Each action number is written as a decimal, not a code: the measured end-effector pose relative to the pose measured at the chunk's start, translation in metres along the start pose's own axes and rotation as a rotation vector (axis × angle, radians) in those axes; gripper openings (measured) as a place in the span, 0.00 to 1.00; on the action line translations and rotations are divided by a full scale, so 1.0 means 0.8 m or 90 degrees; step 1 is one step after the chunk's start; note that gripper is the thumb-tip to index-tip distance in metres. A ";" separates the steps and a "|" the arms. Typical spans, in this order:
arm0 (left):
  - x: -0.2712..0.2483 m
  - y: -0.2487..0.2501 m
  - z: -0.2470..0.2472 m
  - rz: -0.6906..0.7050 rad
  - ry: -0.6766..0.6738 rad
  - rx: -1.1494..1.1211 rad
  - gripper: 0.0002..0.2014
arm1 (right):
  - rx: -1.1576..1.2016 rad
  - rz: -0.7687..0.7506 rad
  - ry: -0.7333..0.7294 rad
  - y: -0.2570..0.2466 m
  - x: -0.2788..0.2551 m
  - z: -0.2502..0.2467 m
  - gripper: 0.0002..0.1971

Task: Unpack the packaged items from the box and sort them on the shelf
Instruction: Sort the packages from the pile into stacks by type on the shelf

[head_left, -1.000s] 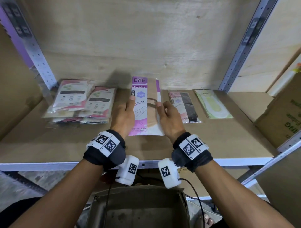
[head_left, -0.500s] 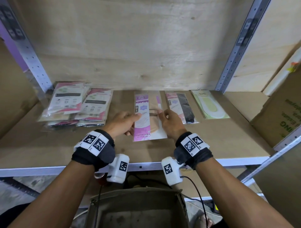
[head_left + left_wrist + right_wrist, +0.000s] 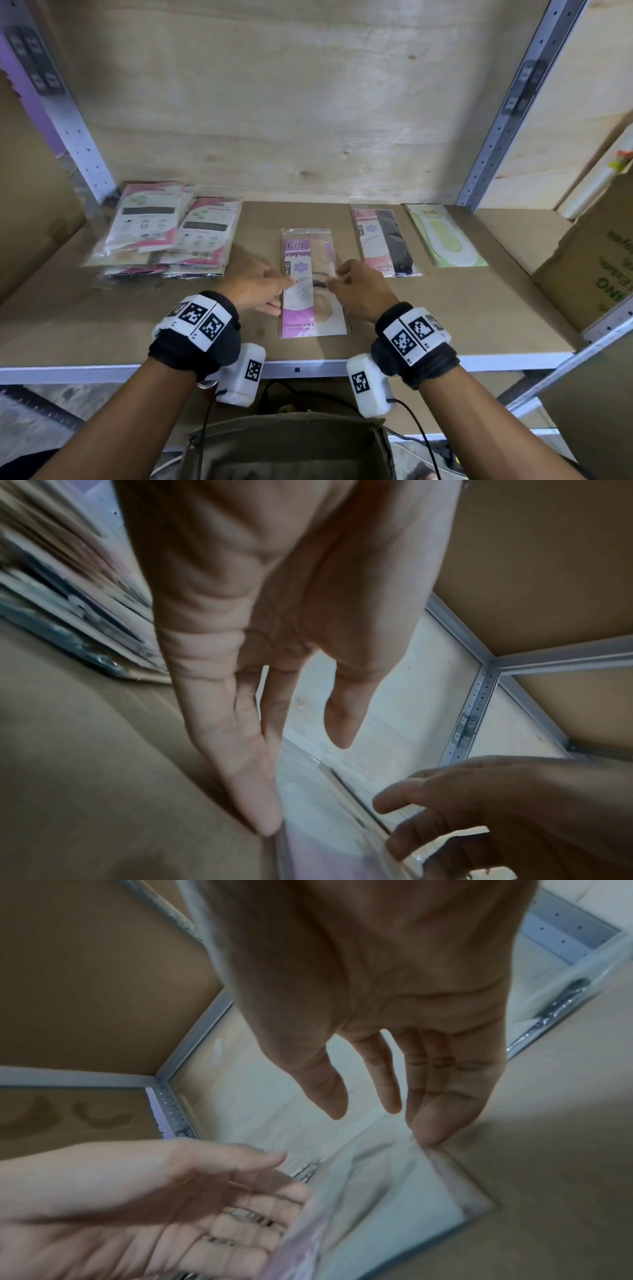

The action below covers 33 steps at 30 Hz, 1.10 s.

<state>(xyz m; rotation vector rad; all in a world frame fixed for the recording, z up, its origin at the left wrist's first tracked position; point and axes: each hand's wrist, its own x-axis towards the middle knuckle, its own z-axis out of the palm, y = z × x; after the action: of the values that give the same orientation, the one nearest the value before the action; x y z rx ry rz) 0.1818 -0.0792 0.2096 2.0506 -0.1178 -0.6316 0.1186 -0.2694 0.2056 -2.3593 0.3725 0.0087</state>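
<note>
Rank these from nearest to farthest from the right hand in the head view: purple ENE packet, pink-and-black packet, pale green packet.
1. Purple ENE packet, at the right hand's fingertips, centre shelf.
2. Pink-and-black packet, just right, further back.
3. Pale green packet, farthest right.

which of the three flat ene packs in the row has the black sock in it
The middle pack, pink card with a black sock beside it. The purple pack between the hands shows beige, and the far-right pack is pale green.
</note>
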 end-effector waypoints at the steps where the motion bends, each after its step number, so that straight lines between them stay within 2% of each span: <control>1: 0.001 0.001 0.000 0.006 -0.005 -0.008 0.15 | 0.016 -0.002 -0.003 0.000 0.000 -0.001 0.19; 6: 0.020 0.013 0.001 0.019 -0.011 -0.076 0.20 | 0.028 -0.038 0.000 -0.002 0.015 -0.007 0.12; 12: 0.058 0.026 0.006 0.041 0.062 -0.133 0.24 | 0.032 -0.079 -0.031 -0.009 0.039 -0.006 0.16; 15: 0.074 0.031 0.005 0.046 0.084 -0.147 0.21 | 0.044 -0.073 -0.028 -0.009 0.052 -0.009 0.14; 21: 0.093 0.031 -0.001 0.047 0.068 -0.162 0.07 | 0.072 -0.043 -0.026 -0.008 0.072 -0.009 0.10; 29: 0.106 0.029 -0.004 0.064 0.036 -0.178 0.13 | 0.051 -0.043 -0.014 -0.012 0.086 -0.010 0.09; 33: 0.106 0.029 -0.014 0.073 0.067 -0.152 0.13 | 0.066 -0.064 0.011 -0.016 0.087 -0.009 0.08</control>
<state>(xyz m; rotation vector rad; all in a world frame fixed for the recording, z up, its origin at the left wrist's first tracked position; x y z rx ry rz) 0.2637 -0.1110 0.2005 1.8275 -0.0937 -0.4439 0.1878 -0.2836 0.2114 -2.2737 0.2555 -0.0769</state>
